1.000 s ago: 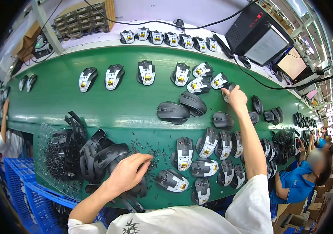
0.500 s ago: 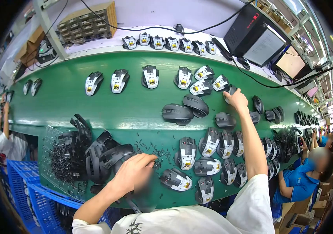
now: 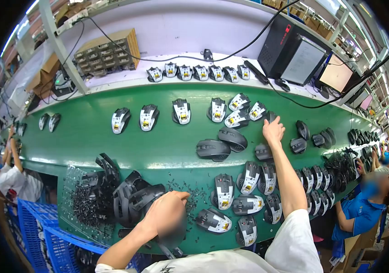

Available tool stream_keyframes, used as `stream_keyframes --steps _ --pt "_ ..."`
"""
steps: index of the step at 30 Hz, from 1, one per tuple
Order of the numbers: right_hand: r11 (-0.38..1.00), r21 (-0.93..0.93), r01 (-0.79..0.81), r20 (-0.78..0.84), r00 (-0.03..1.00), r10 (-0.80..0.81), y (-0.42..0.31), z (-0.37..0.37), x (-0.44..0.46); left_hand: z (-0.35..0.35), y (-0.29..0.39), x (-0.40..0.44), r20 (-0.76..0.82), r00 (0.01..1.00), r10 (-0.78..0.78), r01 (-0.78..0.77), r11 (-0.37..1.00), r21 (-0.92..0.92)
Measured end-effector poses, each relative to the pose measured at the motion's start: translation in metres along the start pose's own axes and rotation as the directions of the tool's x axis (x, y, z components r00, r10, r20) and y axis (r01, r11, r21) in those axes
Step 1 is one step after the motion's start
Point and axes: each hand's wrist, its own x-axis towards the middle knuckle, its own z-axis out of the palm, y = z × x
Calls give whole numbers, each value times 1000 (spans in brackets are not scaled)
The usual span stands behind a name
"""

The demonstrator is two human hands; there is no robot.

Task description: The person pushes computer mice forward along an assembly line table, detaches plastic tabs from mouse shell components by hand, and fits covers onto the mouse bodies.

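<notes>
My right hand (image 3: 273, 131) reaches across the green bench with its fingers closed around a dark computer mouse (image 3: 271, 116), mostly hidden by the fingers. Beside it lie white-and-black open mouse bodies (image 3: 237, 119), showing yellow labels. My left hand (image 3: 168, 213) is bent with fingers drawn together, close to a heap of black plastic shells (image 3: 133, 193); a blur covers its lower part, and what it holds, if anything, is hidden. Small black bits (image 3: 193, 198) are scattered just past its fingertips. Fully covered black mice (image 3: 213, 149) sit between the hands.
Rows of open mouse bodies (image 3: 224, 191) stand right of my left hand. A pile of tiny dark parts (image 3: 89, 204) is at left, above blue crates (image 3: 62, 241). A shelf (image 3: 126, 75) holds more mice and a computer tower (image 3: 290, 50). A co-worker in blue (image 3: 358, 209) sits at right.
The view has tilted up, so the bench sits lower in the picture. My right hand stays at the same dark mouse; my left hand remains beside the shell heap.
</notes>
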Motion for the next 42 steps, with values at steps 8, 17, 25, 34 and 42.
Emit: stream_keyframes --steps 8,17,25,34,42 --pt "496 793 354 32 788 -614 -54 -184 -168 0 -18 4 198 938 -283 256 189 -948" --pt "40 942 -332 281 720 -635 -70 -199 -354 -18 -6 -1 310 897 -314 406 314 -858" --pt "100 697 -710 579 475 -663 -42 -176 -334 -19 5 2 183 933 -310 306 415 -857" --pt "-20 674 -739 589 553 -590 -85 -155 -322 -14 3 6 -184 829 -528 301 699 -649" --pt "229 824 -519 559 677 -478 -153 -97 -257 -11 -23 -14 -41 993 -110 117 930 349"
